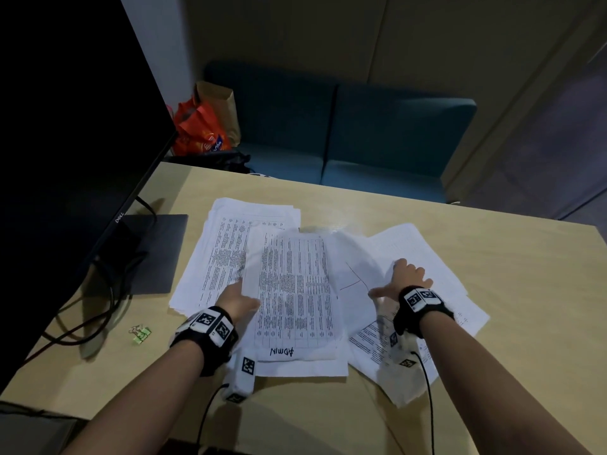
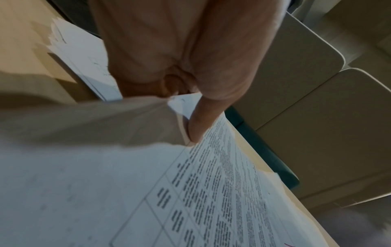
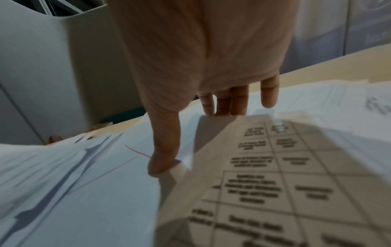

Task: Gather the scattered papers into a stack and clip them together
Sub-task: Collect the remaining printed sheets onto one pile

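Note:
White printed papers lie scattered on the wooden table (image 1: 312, 418): a left pile (image 1: 223, 244), a middle sheaf (image 1: 295, 290) marked "ADMIN", and a right pile (image 1: 423, 247). My left hand (image 1: 238, 298) pinches the left edge of the middle sheaf. Its thumb (image 2: 197, 123) lies on a printed sheet (image 2: 222, 192), while the fingers are hidden under a lifted page (image 2: 84, 120). Flat on the right pile rests my right hand (image 1: 405, 277), with fingers (image 3: 239, 103) straight and thumb (image 3: 162, 158) pressing down. A green binder clip (image 1: 141, 334) lies apart at the left, near the cables.
A black monitor (image 1: 65, 142) stands at the left on a dark base (image 1: 151, 254), with cables (image 1: 82, 323) trailing over the table. Beyond the far edge is a teal sofa (image 1: 361, 133) with an orange bag (image 1: 200, 129) and a brown paper bag (image 1: 223, 106).

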`<state>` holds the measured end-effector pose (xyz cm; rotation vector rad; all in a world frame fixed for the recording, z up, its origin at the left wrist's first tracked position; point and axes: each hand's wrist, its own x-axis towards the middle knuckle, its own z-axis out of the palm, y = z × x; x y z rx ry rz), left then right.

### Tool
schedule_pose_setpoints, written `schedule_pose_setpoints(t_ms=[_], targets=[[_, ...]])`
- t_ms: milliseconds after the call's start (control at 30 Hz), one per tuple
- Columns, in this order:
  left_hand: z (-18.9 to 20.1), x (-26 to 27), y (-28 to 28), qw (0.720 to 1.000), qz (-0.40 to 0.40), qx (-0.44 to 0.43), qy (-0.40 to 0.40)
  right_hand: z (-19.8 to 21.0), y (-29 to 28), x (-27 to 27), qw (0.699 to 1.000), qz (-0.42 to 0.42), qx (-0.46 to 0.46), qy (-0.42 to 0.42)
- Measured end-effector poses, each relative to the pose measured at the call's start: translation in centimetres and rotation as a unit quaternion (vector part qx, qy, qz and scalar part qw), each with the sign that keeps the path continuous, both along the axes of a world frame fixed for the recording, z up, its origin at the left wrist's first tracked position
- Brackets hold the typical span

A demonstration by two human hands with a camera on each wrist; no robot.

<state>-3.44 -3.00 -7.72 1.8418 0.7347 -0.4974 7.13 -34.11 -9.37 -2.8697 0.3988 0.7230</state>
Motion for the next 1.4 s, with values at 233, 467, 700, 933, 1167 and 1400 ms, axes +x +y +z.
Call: schedule_pose_setpoints(t_ms=[233,467,700,933,1167,1400], targets=[[-0.5,0.1,-0.2,0.998,-0.04,0.035,0.016,1.5,0.7,0.3,0.993,0.046,0.014,-0.109],[-0.9,0.6,0.2,0.995,-0.079,0.05,0.031,5.3,-1.5,0.9,0.962,0.035,0.027,-0.27],[-1.0,0.7,0.3,0.993,-0.101,0.059,0.022,12.1,-0.9,3.2,0.857,-0.058,0.146,-0.491],[-1.0,0.7,0.5,0.998,-0.002,-0.041,0.046,16.5,1.7,6.1,0.725,-0.077,0.362,-0.581],[-1.3,0.9,1.8,0.953,0.166,-0.248,0.04,12.7,3.4,8.6,0.796,-0.169,0.495,-0.305],[-2.4,0.7,2.9,0.941,0.163,-0.292,0.055,5.9,1.8,7.2,0.968,-0.104,0.19,-0.125]])
